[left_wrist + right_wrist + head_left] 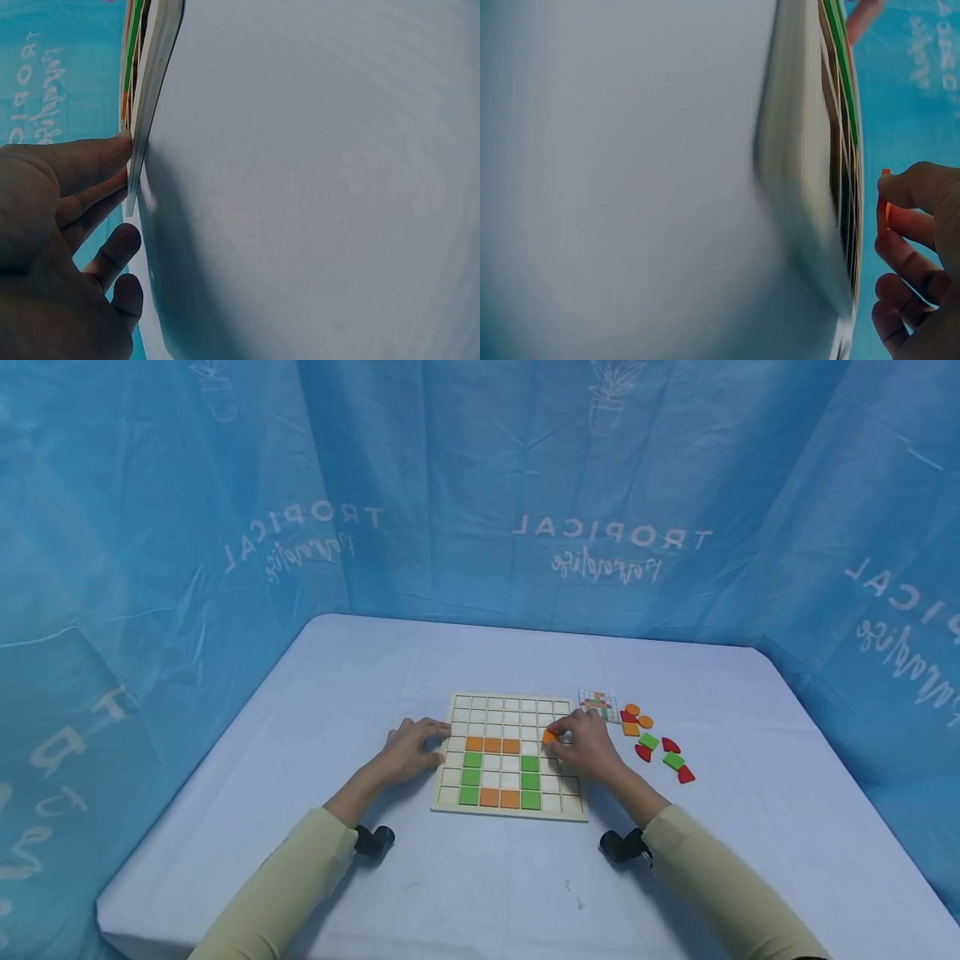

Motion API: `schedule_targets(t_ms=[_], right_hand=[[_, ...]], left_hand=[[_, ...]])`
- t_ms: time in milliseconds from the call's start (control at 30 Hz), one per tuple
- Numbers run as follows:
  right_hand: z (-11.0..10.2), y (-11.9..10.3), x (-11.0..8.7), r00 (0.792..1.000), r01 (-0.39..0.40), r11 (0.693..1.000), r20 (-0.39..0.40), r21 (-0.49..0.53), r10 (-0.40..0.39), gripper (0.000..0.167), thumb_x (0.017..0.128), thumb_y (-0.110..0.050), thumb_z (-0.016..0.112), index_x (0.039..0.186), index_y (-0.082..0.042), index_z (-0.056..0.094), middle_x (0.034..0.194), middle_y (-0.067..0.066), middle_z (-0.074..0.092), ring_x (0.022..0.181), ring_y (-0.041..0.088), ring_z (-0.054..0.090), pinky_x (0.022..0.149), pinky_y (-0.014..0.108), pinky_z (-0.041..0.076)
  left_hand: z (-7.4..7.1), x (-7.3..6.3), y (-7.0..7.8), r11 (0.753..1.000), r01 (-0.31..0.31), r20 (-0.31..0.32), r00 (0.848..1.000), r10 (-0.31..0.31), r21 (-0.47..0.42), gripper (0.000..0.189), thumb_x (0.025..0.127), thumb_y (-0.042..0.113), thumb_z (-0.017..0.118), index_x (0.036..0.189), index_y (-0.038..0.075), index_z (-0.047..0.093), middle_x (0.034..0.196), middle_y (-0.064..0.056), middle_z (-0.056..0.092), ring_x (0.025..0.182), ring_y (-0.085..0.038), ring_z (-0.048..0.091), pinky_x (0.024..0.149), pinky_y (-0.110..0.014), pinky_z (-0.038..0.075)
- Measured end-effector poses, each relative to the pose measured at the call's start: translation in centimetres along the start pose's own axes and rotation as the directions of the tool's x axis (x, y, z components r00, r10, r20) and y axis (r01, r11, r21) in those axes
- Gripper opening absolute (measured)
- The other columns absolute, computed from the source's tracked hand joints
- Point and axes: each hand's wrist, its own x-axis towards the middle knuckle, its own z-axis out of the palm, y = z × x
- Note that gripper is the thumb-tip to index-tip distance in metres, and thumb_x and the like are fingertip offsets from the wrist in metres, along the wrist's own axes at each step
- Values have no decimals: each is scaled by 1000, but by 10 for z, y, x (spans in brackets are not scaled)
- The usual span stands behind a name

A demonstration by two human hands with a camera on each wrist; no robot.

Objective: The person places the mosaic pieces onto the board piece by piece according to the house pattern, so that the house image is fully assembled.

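Note:
A wooden grid board (510, 814) lies on the table with orange square tiles (492, 745) and green square tiles (529, 779) set in several of its cells. My left hand (408, 750) touches the board's left edge with thumb and fingers extended; the left wrist view has the thumb tip (124, 142) right at that edge. Over the right part of the board, my right hand (588, 745) pinches an orange square tile (883, 214) between thumb and fingers. In the right wrist view this tile is seen edge-on, held above the board.
A pattern card (600, 703) lies beyond the board's right corner, partly behind the right hand. Loose orange round pieces (646, 722), red quarter-round pieces (686, 774) and green squares (674, 761) are scattered to the right. A blue printed curtain (480, 485) hangs around the white-covered table (480, 885).

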Motion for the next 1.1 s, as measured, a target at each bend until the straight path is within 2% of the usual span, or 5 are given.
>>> schedule_targets(t_ms=[167,467,800,1100], right_hand=[[10,-16,5,999,23,1000,25,-11,-23,29,78,-22,80,102,-7,75,91,3,65,88,22,47,79,39,36],[17,-23,8,996,77,996,51,-51,-75,24,80,-21,78,99,-8,75,88,0,64,88,21,47,78,39,36],[18,-25,7,995,44,997,88,-59,-39,22,81,-20,76,100,-9,76,88,-1,62,88,21,45,78,38,35],[18,-24,7,996,62,997,73,-52,-58,24,80,-19,75,102,-9,75,89,-1,62,89,21,46,78,39,35]], left_hand=[[1,0,-1,1000,-11,-5,1000,11,-1,45,85,15,72,128,8,61,136,-2,53,106,-21,42,87,-41,29],[0,-1,-1,1000,-26,-15,1000,26,5,45,84,14,72,128,8,62,136,-3,53,104,-20,42,85,-41,29],[0,-1,-1,1000,-19,-8,1000,19,-8,45,85,13,71,128,7,61,136,-3,53,107,-21,42,87,-42,28],[-2,-2,-1,1000,-26,-9,1000,26,5,44,85,13,71,128,7,62,136,-3,53,103,-21,42,85,-41,28]])
